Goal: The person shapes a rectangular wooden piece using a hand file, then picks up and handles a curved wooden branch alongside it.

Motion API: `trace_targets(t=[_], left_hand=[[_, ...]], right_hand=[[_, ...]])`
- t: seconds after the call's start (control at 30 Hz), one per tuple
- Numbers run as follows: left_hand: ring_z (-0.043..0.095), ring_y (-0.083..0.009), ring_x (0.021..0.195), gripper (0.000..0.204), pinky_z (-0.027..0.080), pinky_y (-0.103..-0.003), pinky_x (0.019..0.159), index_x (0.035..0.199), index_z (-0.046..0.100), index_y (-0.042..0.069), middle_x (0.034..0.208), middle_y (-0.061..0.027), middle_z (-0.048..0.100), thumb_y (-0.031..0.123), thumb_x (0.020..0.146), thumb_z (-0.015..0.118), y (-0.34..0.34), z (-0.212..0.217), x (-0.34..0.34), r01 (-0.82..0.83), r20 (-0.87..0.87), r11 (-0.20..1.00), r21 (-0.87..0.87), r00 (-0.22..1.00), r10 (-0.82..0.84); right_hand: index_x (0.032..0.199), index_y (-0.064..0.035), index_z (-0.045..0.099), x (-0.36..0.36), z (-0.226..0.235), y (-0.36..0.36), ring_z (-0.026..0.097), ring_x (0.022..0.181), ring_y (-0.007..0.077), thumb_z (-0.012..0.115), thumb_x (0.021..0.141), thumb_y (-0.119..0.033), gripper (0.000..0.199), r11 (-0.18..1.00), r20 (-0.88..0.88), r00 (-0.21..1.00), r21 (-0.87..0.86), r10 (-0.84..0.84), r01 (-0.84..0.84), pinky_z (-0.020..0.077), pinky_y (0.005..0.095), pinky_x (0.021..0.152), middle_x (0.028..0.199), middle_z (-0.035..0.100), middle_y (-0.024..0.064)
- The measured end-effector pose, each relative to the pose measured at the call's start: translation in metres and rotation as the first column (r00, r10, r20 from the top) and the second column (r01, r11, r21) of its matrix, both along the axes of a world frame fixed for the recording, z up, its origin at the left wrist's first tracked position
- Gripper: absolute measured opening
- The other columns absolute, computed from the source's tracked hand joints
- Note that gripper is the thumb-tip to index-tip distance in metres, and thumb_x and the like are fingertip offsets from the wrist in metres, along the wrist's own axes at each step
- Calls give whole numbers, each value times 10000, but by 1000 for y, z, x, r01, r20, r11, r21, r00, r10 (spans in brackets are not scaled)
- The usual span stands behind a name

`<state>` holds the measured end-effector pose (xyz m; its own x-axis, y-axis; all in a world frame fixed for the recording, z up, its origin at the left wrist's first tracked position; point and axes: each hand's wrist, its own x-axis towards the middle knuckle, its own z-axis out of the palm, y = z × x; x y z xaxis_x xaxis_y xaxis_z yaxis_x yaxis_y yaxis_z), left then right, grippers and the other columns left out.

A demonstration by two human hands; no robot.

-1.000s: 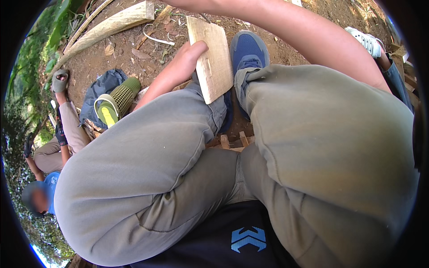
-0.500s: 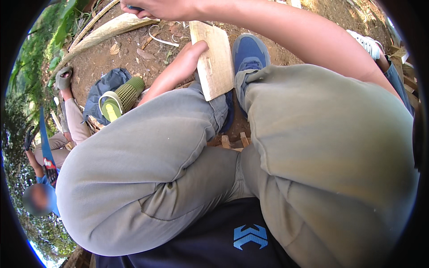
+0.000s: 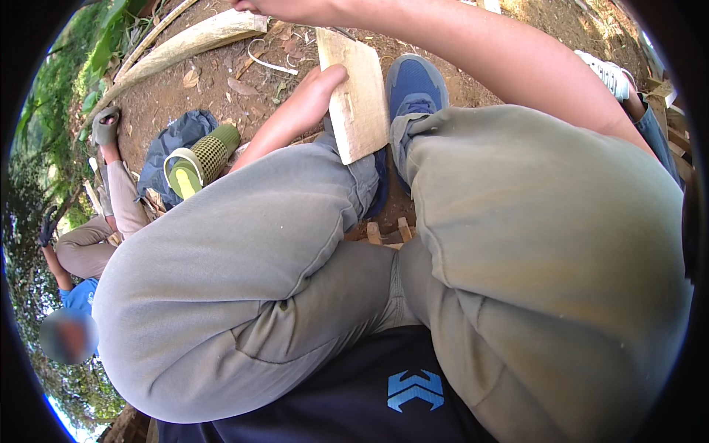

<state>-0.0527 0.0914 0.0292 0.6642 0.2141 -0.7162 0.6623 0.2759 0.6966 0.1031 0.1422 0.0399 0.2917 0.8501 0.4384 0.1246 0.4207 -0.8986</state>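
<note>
Between my shins stands a flat, pale wooden board (image 3: pixel 356 100), tilted, its lower end by my shoes. My left hand (image 3: pixel 323 83) grips its left edge, with the thumb on the near face and the other fingers hidden behind. Across the top of the view reaches my right arm, and my right hand (image 3: pixel 269 7) is partly cut off by the upper rim. Its visible fingers are curled; what they hold is out of sight. A thin dark edge (image 3: pixel 342 32) shows just beyond the board's top, below my right forearm.
A long pale piece of wood (image 3: pixel 192 44) lies on the dirt ground at upper left. Beside my left knee are a dark plastic bag (image 3: pixel 166 148) and a green perforated container (image 3: pixel 203 159). At far left sits another person (image 3: pixel 81 247); a white shoe (image 3: pixel 605 74) shows at right.
My right hand has shifted slightly right and up, further out of view; the dark object in its grip no longer shows. The other person's blue saw blade has gone from view.
</note>
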Motion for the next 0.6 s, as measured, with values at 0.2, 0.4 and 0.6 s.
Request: trace_targets(t=[0.2,0.4,0.6], left_hand=[[582,-208,992,490,430,-358,924,1160,624,-84,1086,-137,678,334,947,480,-3,5,2,-54,31,998,-30,998,55],[581,-207,981,485,434,-360,912,1147,620,-86,1081,-141,675,331,945,476,0,1,1,-32,3,999,-28,999,33],[645,-240,1089,510,475,-384,960,1253,590,-107,1189,-191,690,269,953,421,-1,14,3,-12,20,1000,0,1000,12]], right_hand=[[735,-15,541,0,-7,-4,507,585,200,428,1023,-242,384,992,-32,992,41,120,-119,438,350,589,652,548,113],[741,-21,544,2,2,-14,479,597,132,452,1051,-268,407,942,-329,916,-160,230,-294,418,320,579,645,523,43],[762,-18,530,6,-14,-10,517,599,198,426,1055,-261,395,990,9,991,35,137,-137,435,371,603,627,503,76]])
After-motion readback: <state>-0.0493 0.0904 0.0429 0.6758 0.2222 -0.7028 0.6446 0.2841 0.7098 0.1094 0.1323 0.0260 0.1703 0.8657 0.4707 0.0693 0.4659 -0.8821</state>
